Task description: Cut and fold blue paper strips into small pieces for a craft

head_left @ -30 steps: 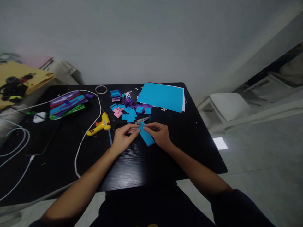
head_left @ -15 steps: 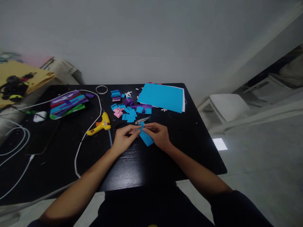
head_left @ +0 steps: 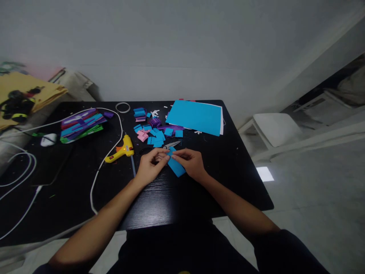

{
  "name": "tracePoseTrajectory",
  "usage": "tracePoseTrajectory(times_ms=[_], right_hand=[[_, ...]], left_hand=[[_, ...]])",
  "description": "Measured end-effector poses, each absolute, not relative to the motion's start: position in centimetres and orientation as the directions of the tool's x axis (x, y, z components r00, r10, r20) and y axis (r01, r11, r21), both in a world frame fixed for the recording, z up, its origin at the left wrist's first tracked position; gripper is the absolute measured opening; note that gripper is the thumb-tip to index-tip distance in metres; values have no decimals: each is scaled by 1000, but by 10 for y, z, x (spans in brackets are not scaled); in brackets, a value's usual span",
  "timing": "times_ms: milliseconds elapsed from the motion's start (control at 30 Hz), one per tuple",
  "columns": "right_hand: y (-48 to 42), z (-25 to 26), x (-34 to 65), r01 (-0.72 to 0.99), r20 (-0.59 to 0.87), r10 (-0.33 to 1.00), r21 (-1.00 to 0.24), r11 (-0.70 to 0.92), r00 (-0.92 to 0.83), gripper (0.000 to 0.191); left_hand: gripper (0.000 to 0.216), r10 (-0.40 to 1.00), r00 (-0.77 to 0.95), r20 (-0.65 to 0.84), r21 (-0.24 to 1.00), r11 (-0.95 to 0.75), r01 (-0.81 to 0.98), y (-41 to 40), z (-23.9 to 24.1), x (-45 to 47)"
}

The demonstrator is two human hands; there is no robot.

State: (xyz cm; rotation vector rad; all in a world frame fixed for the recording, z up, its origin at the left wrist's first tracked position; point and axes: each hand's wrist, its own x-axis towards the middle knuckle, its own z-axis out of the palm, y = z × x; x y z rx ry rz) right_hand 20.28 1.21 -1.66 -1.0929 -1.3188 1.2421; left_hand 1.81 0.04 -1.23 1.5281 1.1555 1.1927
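Note:
A strip of blue paper lies slantwise between my two hands at the middle of the black table. My left hand pinches its upper end with curled fingers. My right hand grips the same strip from the right, fingers closed over its edge. Just beyond my fingertips lie scissors with their blades toward me. Several small cut pieces of blue, pink and purple paper are scattered behind them.
A yellow glue gun with a white cord lies left of my hands. A large blue sheet sits at the back right, a stack of coloured paper back left, a tape ring behind. A white stool stands right of the table.
My hands and the blue strip have barely shifted; the fingers of both hands have drawn slightly closer together on the strip's upper end.

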Motion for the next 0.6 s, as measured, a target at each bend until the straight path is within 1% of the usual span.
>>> tracePoseTrajectory(times_ms=[100, 267, 333, 500, 600], right_hand=[[11, -17, 202, -7, 73, 988, -997, 73, -136, 19], [10, -20, 201, 5, 59, 984, -998, 61, -168, 30], [11, -22, 202, 12, 46, 981, -999, 49, -189, 32], [17, -25, 204, 7, 28, 983, -1000, 29, -182, 30], [18, -24, 204, 0, 68, 988, -998, 69, -136, 31]], left_hand=[[22, 974, 165, 154, 965, -185, 187, 1, -10, 18], [22, 962, 188, 198, 920, -248, 302, 2, -6, 15], [24, 968, 139, 207, 924, -240, 298, 4, -5, 11], [26, 960, -71, 272, 944, -251, 213, 12, -1, 1], [28, 954, -104, 280, 948, -258, 186, 15, 0, -1]])
